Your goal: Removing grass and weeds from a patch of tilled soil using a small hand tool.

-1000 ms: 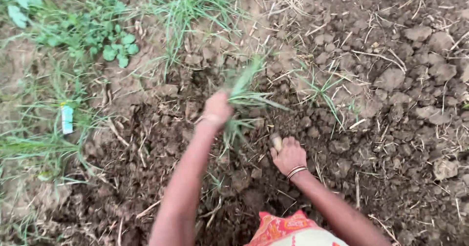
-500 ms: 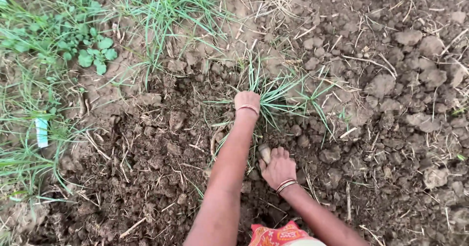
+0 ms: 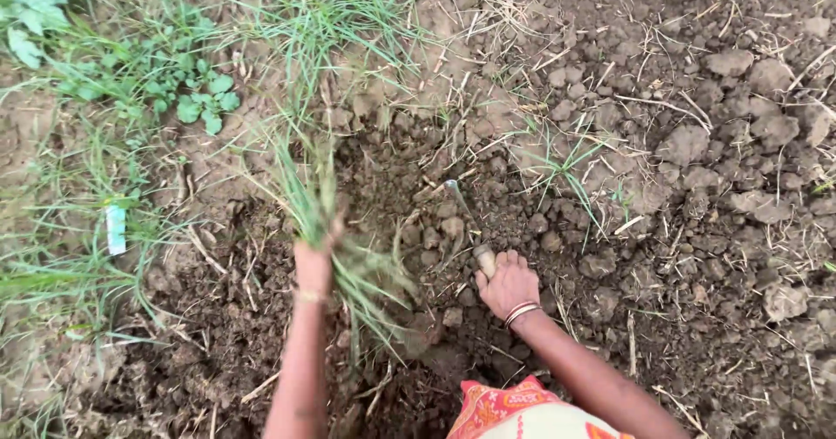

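Grass tuft sits clamped in the left hand, blades fanning up toward twelve o'clock and more strands trailing down past the wrist toward five o'clock, so the bunch is lifted over the dark dug soil just left of centre. Over at three o'clock from that fist, well apart from the grass, the right hand is pressed low on the ground, fingers curled shut round the pale handle of a small digging tool whose thin metal shaft runs up toward eleven o'clock, its tip against the clods. Ground all round is bare, crumbly earth: loose brown lumps crowd the one-to-three o'clock side, dry straw bits lie scattered everywhere. Up at ten and eleven o'clock, green weeds with round leaves and long grass grow on paler soil, and a small white-and-blue scrap lies at nine o'clock among the blades. Left forearm reaches straight up from six o'clock, a thin band at the wrist, knuckles toward us. Right forearm comes in slanted from five o'clock, bangles at the wrist, palm down. A patch of orange patterned cloth shows at six o'clock between the arms.
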